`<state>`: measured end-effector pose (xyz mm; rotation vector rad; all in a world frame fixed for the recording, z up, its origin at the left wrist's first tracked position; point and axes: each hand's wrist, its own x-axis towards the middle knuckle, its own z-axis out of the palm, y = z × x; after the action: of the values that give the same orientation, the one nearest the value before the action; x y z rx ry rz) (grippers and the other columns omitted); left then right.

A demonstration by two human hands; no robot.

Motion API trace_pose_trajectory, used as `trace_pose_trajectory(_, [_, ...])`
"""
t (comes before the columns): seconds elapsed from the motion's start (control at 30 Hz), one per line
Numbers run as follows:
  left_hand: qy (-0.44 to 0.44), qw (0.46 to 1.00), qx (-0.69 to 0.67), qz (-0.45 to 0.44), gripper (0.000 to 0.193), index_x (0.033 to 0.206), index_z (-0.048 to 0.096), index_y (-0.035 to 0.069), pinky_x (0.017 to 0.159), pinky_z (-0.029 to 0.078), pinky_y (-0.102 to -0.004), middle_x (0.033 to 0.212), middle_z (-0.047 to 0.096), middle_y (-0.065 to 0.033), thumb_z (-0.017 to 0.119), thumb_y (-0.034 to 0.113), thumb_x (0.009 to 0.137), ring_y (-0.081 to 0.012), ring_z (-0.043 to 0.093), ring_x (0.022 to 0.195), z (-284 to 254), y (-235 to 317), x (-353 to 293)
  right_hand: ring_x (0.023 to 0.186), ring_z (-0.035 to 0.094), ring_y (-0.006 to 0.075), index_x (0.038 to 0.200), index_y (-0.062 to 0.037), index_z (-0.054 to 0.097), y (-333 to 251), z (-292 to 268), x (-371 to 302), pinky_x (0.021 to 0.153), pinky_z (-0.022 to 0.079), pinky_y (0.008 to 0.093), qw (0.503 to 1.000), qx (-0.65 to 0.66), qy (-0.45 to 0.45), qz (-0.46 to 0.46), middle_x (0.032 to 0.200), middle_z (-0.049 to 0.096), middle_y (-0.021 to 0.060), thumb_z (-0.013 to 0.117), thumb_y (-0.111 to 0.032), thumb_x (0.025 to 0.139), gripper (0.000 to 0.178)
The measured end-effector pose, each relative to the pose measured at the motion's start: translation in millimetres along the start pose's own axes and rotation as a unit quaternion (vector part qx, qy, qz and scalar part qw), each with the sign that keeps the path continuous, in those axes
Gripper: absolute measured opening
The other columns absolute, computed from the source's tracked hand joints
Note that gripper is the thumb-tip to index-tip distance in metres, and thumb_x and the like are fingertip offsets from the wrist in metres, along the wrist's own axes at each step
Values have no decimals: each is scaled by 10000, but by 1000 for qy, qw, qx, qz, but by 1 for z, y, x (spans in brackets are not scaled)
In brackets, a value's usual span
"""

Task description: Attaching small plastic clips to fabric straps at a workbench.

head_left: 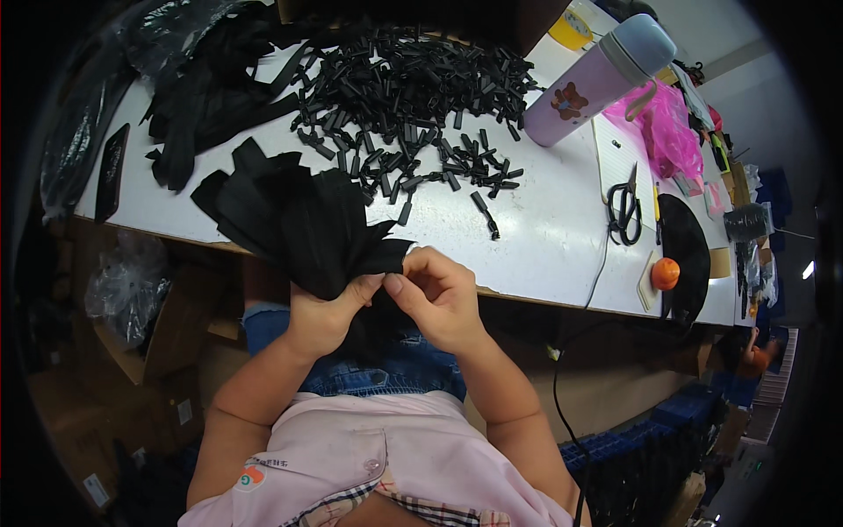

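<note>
A fanned bundle of black fabric strips (294,220) is gripped in my left hand (325,316), at the table's front edge above my lap. The strips spread up and to the left over the tabletop. My right hand (436,297) is closed, thumb against fingers, at the end of one strip on the bundle's right side. The two thumbs nearly meet there. A big heap of small black zipper-pull-like pieces (404,88) lies on the table beyond my hands, with a single loose piece (485,215) nearer me.
More black strips (206,110) lie at the far left beside a dark phone (111,171). To the right stand a lilac bottle (584,88), scissors (624,211), an orange fruit (665,273) and a pink plastic bag (663,132). A cable (562,408) hangs off the table (536,263).
</note>
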<state>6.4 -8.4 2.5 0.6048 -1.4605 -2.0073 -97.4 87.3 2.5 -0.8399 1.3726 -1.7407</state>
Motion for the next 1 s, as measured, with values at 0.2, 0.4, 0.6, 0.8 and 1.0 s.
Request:
trace_pose_trajectory(0.2, [-35,998,49,8,254,963,548,5,497,408,-181,832,584,-53,627,96,739,-76,510,641,-9,2,1,512,393,19,820,-15,526,-6,-6,0,447,315,158,993,66,-54,78,625,480,-17,527,-130,824,115])
trace_pose_trajectory(0.4, [-97,986,118,71,222,926,554,8,621,446,-238,787,563,-32,637,70,729,-119,533,688,-20,-6,6,528,403,20,824,-7,526,2,-4,-5,453,313,157,991,101,-37,79,635,485,-17,522,-140,828,132])
trace_pose_trajectory(0.6, [-87,990,104,45,208,924,553,7,599,445,-235,797,566,-38,627,60,737,-108,524,674,-16,0,1,473,398,49,815,5,528,11,-2,3,407,298,178,946,-203,5,-255,639,504,28,583,-50,753,100])
trace_pose_trajectory(0.8, [-43,996,69,28,185,919,552,4,568,431,-225,784,554,-29,606,85,762,-101,505,651,-13,-1,-4,449,377,43,726,-4,532,-9,2,2,398,290,183,978,-144,38,-150,607,488,20,610,-36,701,87])
trace_pose_trajectory(1.0, [27,977,131,167,148,884,558,7,534,411,-206,745,545,-15,603,84,766,-81,491,620,-4,-1,-1,402,403,124,628,-10,483,-10,-2,0,384,317,244,963,-208,-164,-53,483,443,47,620,-85,682,165])
